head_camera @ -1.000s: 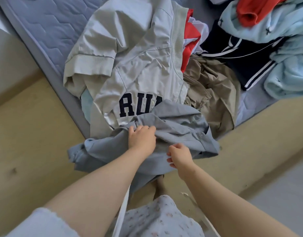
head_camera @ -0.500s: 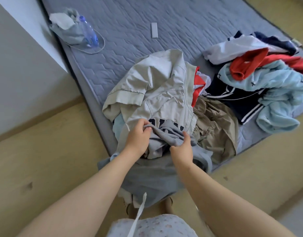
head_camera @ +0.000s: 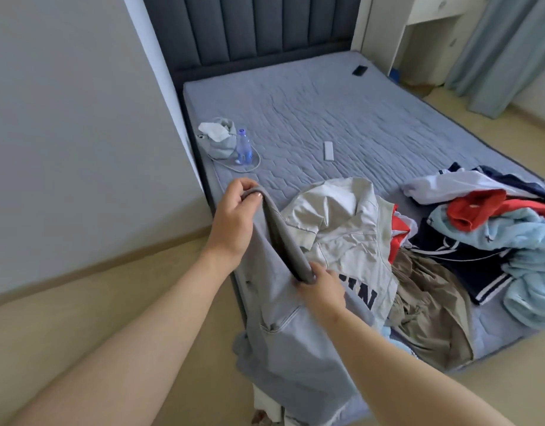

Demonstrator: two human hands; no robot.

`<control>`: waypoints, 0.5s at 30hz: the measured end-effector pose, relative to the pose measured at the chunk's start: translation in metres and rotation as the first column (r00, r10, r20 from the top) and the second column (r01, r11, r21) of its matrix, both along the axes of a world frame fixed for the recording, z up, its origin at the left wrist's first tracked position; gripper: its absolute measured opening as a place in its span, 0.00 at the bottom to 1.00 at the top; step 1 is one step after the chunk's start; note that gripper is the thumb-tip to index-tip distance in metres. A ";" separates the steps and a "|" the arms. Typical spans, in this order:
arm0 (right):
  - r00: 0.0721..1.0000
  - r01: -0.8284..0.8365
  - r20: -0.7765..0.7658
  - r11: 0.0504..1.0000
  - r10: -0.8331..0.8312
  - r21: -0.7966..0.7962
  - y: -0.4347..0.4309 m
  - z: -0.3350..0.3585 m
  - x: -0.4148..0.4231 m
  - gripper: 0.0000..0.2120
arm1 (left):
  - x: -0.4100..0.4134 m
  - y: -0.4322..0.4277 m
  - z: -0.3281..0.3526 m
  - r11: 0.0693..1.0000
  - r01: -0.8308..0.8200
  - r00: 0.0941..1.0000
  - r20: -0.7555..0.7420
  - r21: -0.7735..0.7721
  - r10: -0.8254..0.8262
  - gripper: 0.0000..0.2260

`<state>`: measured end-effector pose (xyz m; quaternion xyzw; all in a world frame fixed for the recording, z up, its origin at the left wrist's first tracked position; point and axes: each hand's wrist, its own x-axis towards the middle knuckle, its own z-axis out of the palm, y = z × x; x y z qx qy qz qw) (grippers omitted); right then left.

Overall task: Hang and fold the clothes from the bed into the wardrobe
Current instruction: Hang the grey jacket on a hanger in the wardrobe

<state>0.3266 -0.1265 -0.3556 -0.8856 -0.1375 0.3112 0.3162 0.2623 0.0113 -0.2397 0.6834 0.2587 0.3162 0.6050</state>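
A grey-blue garment (head_camera: 283,348) hangs over the bed's near corner, held up by its waistband. My left hand (head_camera: 234,219) grips one end of the band, raised above the mattress edge. Lower and to the right, my right hand (head_camera: 321,287) pinches the other end of the band. Behind it lies a beige jersey (head_camera: 341,235) with dark letters, on top of a pile. More clothes cover the bed's near right part: tan trousers (head_camera: 427,312), a navy striped piece (head_camera: 467,259), a light blue garment (head_camera: 517,241) and a red one (head_camera: 474,207).
The grey quilted mattress (head_camera: 341,112) carries a small grey bag (head_camera: 219,139) with a plastic bottle (head_camera: 243,146), a white remote (head_camera: 328,151) and a dark phone (head_camera: 359,70). A padded headboard (head_camera: 258,29) stands behind. A wall (head_camera: 80,118) rises at left, curtains (head_camera: 504,47) at right.
Both hands lifted the grey-blue garment off the pile and stretched its waistband apart, the left hand rising up and left. The view tilted up to show the whole bed.
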 end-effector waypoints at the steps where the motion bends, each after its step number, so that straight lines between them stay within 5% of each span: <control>1: 1.000 -0.003 0.021 1.000 0.003 0.001 0.007 0.004 -0.001 0.16 | -0.005 0.005 0.005 0.999 0.029 0.999 -0.022 0.034 -0.028 0.02; 5: 0.986 0.135 0.075 0.978 -0.148 0.160 0.027 0.024 -0.001 0.14 | -0.025 0.032 0.009 0.973 0.047 0.932 -0.362 0.226 0.039 0.07; 8: 0.987 0.107 0.067 0.903 -0.148 0.417 0.041 0.048 -0.002 0.15 | -0.039 0.047 -0.002 0.944 0.112 0.660 -0.734 0.309 0.162 0.06; 10: 0.994 0.029 0.073 0.839 -0.082 0.543 0.051 0.067 -0.001 0.17 | -0.044 0.048 -0.006 0.946 0.226 0.533 -0.842 0.231 0.078 0.07; 13: 0.983 -0.153 0.174 0.788 0.060 0.597 0.064 0.092 0.001 0.20 | -0.037 0.041 -0.002 0.928 0.365 0.608 -0.775 0.079 -0.173 0.37; 15: 0.968 -0.240 0.206 0.750 0.141 0.616 0.069 0.102 0.001 0.21 | -0.029 0.037 0.002 0.918 0.376 0.691 -0.698 0.125 -0.187 0.32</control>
